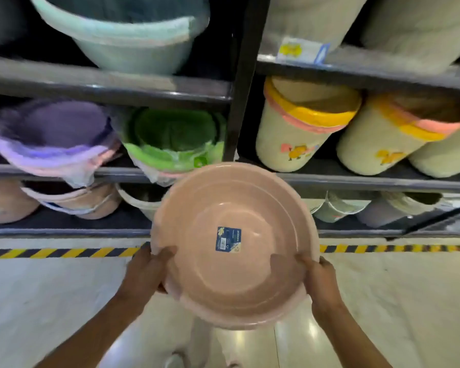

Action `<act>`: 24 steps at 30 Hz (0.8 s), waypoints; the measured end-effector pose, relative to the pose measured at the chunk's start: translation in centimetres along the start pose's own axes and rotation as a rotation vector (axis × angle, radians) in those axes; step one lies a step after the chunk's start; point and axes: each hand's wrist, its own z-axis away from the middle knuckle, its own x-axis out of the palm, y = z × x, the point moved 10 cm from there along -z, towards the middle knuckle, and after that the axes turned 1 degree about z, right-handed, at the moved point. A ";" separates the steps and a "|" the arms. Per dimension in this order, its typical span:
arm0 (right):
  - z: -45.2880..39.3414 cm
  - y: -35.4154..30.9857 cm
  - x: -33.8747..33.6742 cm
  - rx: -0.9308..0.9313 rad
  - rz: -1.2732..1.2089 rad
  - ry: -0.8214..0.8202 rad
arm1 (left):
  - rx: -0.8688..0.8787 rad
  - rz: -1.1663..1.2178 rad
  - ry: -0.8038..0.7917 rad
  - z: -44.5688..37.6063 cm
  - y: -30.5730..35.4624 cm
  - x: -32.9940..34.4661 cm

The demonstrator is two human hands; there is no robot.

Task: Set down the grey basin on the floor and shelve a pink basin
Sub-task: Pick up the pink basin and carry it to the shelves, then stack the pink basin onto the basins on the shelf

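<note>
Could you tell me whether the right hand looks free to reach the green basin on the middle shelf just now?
Probably not: the right hand and left hand both grip the pink basin, which is held between them and the green basin.

Head view, facing down, close to shelves point(109, 88).

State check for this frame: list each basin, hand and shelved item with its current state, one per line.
pink basin: held off the floor, opening facing the camera, not shelved
left hand: gripping the basin's left rim
right hand: gripping its right rim
green basins: shelved, tilted, wrapped in plastic
purple basins: shelved, tilted
cream bins: lying on the shelf
</note>
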 end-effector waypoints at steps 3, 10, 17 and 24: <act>5.4 -7.6 -1.9 -0.076 -0.031 0.002 | 0.119 -0.007 -0.015 5.3 8.8 -2.3; 15.3 -19.4 -4.9 -0.237 -0.083 -0.050 | 0.305 0.045 -0.057 15.2 19.9 -6.7; 21.7 -26.4 -6.0 -0.399 -0.112 -0.156 | 0.387 0.126 -0.045 20.4 25.3 -9.2; 24.3 -30.6 -6.2 -0.451 -0.149 -0.155 | 0.411 0.173 0.032 22.3 27.9 -11.5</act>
